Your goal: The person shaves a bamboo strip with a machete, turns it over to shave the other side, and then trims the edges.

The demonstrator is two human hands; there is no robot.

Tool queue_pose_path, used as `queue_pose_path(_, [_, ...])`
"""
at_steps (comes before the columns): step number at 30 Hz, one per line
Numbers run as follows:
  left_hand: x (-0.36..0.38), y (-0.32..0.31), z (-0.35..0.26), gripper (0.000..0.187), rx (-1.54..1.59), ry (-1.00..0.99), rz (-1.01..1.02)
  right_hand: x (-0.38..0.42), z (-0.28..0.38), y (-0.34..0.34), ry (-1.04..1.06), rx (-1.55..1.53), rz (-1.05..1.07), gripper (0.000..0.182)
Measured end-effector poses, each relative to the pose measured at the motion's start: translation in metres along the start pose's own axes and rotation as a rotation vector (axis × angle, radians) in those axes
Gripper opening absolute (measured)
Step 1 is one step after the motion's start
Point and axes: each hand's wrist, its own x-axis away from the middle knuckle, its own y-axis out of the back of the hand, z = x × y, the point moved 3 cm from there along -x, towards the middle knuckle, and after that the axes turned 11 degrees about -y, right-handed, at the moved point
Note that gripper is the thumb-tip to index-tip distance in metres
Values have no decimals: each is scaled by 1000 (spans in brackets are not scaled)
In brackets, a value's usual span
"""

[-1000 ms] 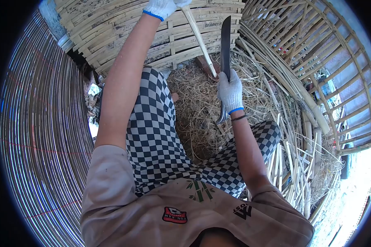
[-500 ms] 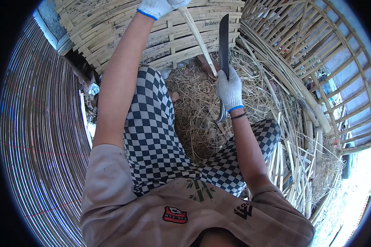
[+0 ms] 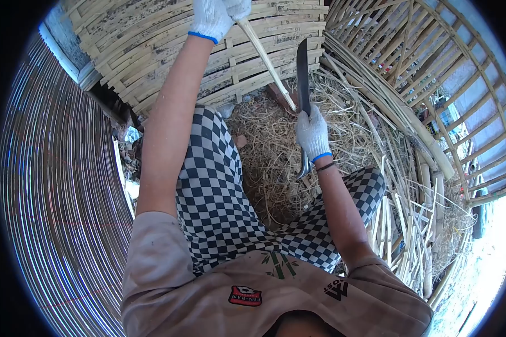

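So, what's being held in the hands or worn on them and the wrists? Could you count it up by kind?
White gloves: 2
Machete, in the right hand: 1
Bamboo stick, in the left hand: 1
Dark wristband, on the right wrist: 1
Total: 5
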Motion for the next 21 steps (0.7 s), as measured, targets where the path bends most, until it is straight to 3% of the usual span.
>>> queue_pose_path(4, [3,-6,7,85,-33,-63,-194,9,10,0,-20,336,-55,27])
queue_pose_path(5, [7,-10,10,80,-9,-108,-147,5,-2,-6,88,371,-118,23])
queue_pose_path(8, [7,-14,15,75,-144,-144,-87,11,18,-13,84,413,-131,24])
queue_pose_path(9, [7,-2,23,62,-52,-129,-24,13,29,-16,132,433,-167,25])
queue_pose_path(12, [7,-31,16,70,-450,-81,-55,16,59,-30,255,381,-231,23])
queue_pose_path(13, [7,-29,17,63,-372,-68,-14,15,63,-35,288,367,-227,22])
queue_pose_path(16, [6,-23,18,62,-317,-28,5,-1,51,-54,157,403,-208,22])
queue_pose_path(17, [6,-22,18,63,-297,-39,58,-10,43,-60,14,437,-131,28])
queue_pose_path(20, [5,-15,21,66,-223,-21,32,-53,-13,-83,-55,394,-150,30])
queue_pose_path(21, [4,-13,19,67,-201,-23,64,-49,5,-76,-103,407,-112,31])
